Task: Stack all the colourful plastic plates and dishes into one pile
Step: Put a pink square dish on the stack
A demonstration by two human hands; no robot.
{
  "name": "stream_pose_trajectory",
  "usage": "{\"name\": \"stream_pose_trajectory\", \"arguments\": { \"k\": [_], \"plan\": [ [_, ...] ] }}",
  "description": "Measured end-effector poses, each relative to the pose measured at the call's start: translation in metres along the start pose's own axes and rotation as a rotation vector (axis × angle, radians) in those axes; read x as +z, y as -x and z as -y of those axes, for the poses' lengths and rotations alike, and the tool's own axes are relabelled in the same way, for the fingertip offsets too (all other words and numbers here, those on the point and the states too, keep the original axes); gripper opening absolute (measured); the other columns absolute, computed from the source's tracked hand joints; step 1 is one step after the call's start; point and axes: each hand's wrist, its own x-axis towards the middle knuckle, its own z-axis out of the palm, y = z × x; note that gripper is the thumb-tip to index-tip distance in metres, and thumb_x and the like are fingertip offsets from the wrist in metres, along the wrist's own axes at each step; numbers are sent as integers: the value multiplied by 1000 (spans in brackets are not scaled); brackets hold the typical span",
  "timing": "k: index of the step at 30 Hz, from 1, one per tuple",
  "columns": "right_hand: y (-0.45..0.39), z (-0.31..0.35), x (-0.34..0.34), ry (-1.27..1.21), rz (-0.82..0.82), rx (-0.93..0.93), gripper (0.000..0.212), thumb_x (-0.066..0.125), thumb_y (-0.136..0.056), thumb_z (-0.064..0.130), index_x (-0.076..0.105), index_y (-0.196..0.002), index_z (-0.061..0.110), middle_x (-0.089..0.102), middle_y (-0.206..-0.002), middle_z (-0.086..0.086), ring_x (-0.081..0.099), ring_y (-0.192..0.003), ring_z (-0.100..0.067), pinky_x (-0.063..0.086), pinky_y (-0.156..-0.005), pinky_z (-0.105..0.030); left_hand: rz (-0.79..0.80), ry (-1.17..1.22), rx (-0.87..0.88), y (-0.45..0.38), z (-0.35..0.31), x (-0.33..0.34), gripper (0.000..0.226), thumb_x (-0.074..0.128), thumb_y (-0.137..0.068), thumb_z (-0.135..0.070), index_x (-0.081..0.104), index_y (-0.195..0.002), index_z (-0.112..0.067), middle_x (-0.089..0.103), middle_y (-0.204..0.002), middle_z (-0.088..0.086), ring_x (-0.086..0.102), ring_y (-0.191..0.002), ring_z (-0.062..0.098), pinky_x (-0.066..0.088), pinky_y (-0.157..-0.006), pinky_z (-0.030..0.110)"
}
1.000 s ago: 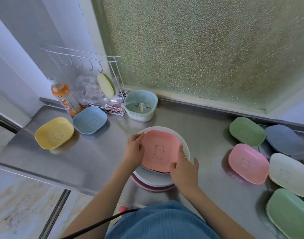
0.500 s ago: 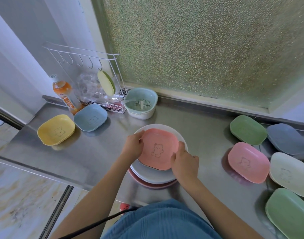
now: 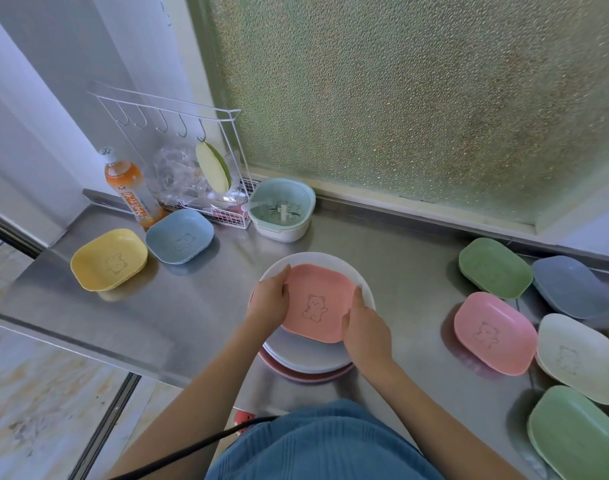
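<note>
Dish (image 3: 318, 303) on plate pile (image 3: 310, 358); dishes left (image 3: 109, 259), right (image 3: 495, 332).

Left hand (image 3: 269, 299) and right hand (image 3: 363, 329) grip opposite edges of a pink bear-print dish (image 3: 318, 303), seated on a white plate (image 3: 310, 358) over a pink plate (image 3: 296, 374) on the steel desk (image 3: 192, 306). Yellow dish (image 3: 109, 259) and blue dish (image 3: 180, 235) lie left; further dishes lie right.

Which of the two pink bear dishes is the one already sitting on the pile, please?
The pink dish held between both hands, resting on the white plate atop the pile. The other pink dish lies alone on the counter to the right.
</note>
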Motion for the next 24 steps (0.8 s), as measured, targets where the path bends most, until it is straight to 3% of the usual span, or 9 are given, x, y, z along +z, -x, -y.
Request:
{"name": "stream_pose_trajectory", "arguments": {
  "k": [5, 11, 17, 24],
  "plan": [
    [-7, -2, -6, 160, -39, -84, 64, 34, -94, 19, 3, -150, 15, 66, -92, -4, 62, -77, -26, 36, -62, -32, -35, 92, -19, 7, 4, 4, 44, 32, -99, -20, 34, -143, -24, 51, -138, 6, 48, -125, 27, 34, -97, 26],
    [-9, 24, -10, 171, -242, -254, 60, 47, -90, 24, 25, -145, 19, 64, -109, -6, 59, -96, -27, 37, -79, -38, -264, 140, -64, 13, 29, -29, 38, 38, -98, -17, 48, -134, -18, 55, -135, 7, 53, -122, 26, 39, -99, 30],
    [-20, 114, 16, 58, -141, -519, 41, 41, -89, 18, 44, -130, 20, 63, -109, -3, 56, -103, -27, 34, -86, -41, -414, 187, -259, 8, 91, -91, 31, 39, -95, -14, 56, -121, -16, 59, -124, 11, 57, -109, 29, 45, -92, 38],
    [-62, 230, 66, 107, 2, -672, 45, 44, -86, 13, 41, -131, 17, 56, -123, -6, 55, -107, -28, 33, -87, -42, -348, 10, -415, -17, 182, -157, 41, 44, -84, -2, 55, -123, -7, 54, -131, 16, 52, -113, 38, 45, -92, 43]
  ]
}}
